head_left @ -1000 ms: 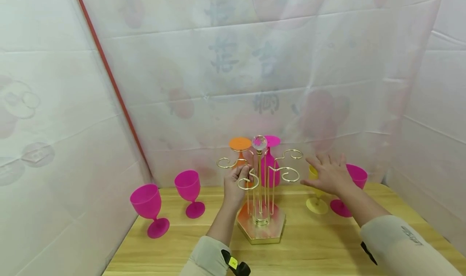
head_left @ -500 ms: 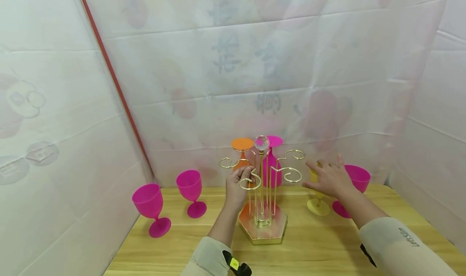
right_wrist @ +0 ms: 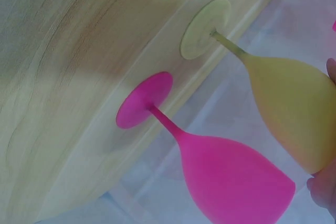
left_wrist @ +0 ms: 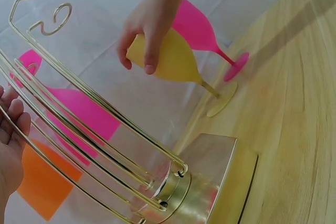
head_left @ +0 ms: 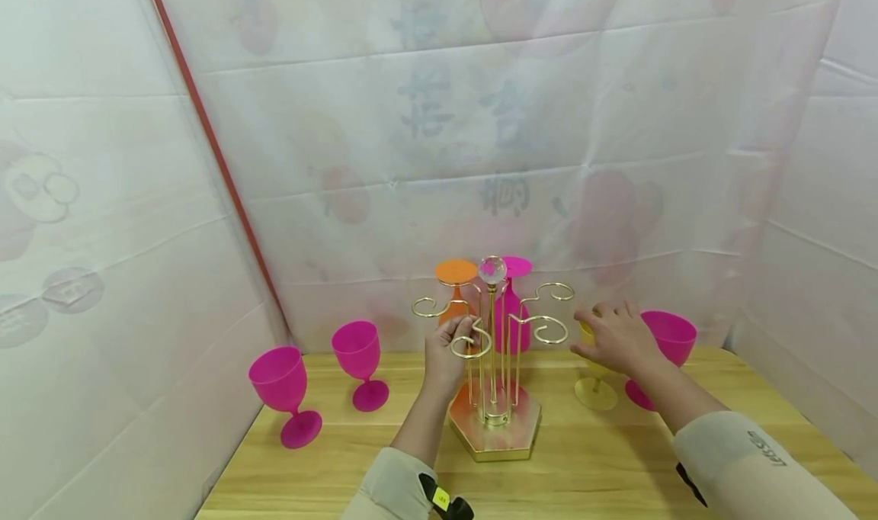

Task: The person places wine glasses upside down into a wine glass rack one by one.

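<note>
A gold wire stand [head_left: 495, 440] with a hexagonal base and a clear ball on top stands mid-table. Its wires are held by my left hand [head_left: 444, 356], with the fingers around them on the left side. My right hand [head_left: 620, 341] reaches over a yellow goblet [left_wrist: 176, 59] from above, thumb on one side of the bowl near the rim and fingers on the other. The goblet is upright, its foot at the tabletop. An orange goblet [head_left: 456, 271] and a pink goblet [head_left: 519, 267] hang upside down at the back of the stand.
Beside the yellow goblet stands an upright pink goblet [right_wrist: 236, 177]. Two more pink goblets, one nearer [head_left: 277, 379] and one farther [head_left: 357, 350], stand upright on the left of the wooden table [head_left: 569, 467]. Pale printed sheets [head_left: 411, 146] enclose the back and sides.
My right hand has lowered onto the yellow goblet and its fingers have closed around the bowl. The goblet's foot has shifted slightly. My left hand keeps holding the stand.
</note>
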`<state>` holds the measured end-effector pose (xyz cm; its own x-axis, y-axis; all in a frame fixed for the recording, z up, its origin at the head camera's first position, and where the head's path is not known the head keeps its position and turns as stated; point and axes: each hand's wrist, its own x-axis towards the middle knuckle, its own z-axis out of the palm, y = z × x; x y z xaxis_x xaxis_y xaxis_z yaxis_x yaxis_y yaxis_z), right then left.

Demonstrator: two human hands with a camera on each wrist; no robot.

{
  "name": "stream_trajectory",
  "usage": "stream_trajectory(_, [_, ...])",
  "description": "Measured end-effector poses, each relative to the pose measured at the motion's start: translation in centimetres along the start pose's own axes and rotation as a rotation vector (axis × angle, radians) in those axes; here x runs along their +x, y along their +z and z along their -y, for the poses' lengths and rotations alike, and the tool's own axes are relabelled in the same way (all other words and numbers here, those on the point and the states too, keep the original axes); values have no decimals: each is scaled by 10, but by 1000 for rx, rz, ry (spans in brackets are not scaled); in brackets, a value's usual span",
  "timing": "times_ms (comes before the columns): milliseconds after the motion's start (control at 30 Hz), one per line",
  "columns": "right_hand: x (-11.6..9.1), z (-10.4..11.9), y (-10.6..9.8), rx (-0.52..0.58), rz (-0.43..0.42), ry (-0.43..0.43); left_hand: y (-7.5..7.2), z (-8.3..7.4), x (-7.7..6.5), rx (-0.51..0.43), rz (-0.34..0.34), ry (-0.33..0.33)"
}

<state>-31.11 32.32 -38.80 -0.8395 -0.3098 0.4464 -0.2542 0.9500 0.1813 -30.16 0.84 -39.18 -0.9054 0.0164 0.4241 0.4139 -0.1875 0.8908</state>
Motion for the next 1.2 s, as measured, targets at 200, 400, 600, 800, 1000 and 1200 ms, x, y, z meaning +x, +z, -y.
stream_trajectory(200, [0,3,-3,5,-14,-17,0,3,1,-49,-1,-7])
stream_trajectory(400, [-1,7,-8,21,-2,4,-1,2,1,-51,16,-30])
stream_trajectory(600, [-2,8,-11,24,-11,6,0,2,2,-20,20,-41])
stream_trajectory(800, [-2,9,-14,16,-20,5,2,3,1,-32,1,-41])
stream_trajectory(1000, [-2,8,-15,23,-29,4,0,1,0,-20,1,-50])
stream_trajectory(1200, [-4,9,-13,59,-48,-5,-4,-4,-2,-14,12,-59])
